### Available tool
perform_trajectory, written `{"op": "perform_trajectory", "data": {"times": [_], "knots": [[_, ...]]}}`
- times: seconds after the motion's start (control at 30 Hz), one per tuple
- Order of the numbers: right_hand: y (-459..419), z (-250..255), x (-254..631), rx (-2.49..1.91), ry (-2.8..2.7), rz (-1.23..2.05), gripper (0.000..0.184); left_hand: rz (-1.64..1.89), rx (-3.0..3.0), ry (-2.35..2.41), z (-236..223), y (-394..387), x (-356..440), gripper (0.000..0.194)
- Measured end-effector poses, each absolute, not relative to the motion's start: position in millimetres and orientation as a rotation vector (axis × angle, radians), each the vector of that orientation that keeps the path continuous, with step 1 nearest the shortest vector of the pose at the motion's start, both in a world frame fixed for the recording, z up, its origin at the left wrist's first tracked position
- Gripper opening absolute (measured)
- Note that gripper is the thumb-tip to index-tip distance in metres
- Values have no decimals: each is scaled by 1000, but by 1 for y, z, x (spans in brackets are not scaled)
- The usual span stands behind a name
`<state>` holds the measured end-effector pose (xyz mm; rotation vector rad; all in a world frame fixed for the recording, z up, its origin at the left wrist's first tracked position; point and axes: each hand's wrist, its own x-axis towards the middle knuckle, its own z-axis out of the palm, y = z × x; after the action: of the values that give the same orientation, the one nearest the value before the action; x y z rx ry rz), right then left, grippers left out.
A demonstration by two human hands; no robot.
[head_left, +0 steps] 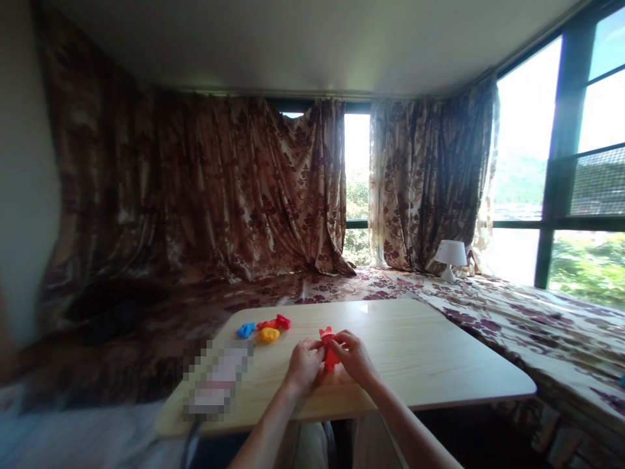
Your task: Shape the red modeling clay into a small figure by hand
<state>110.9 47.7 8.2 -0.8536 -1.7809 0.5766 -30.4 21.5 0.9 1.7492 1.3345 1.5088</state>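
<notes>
Holding a red object (331, 354) between hands (303, 362) (355, 357), shape unclear

Red piece (331, 357), small, bright red, deeper red in the middle, more orange at the far end. Far end shows short bumps, near end looks wavy; middle partly covered, exact shape unclear. Pinched from both sides: left fingers (315, 346) on its left, right fingers (344, 341) on its right. Long axis runs roughly near to far. Sits over the near, middle part of the tabletop (415, 355); touching or raised, cannot tell.
</notes>
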Motion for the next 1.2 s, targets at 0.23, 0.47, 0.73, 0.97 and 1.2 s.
{"op": "perform_trajectory", "data": {"times": [0.23, 0.47, 0.73, 0.97, 1.2], "knots": [[43, 12, 117, -852, -1798, 525, 27, 1512, 1734, 1376, 0, 24, -29, 23], [44, 0, 126, -855, -1790, 587, 18, 1525, 1703, 1391, 3, 16, -24, 19], [54, -11, 122, -862, -1800, 513, 12, 1564, 1746, 1389, 4, 15, -24, 18], [50, -11, 122, -891, -1839, 406, 14, 1538, 1816, 1489, -6, 19, -28, 20], [42, -5, 126, -874, -1806, 427, 14, 1522, 1904, 1535, -5, 14, -26, 23]]}}
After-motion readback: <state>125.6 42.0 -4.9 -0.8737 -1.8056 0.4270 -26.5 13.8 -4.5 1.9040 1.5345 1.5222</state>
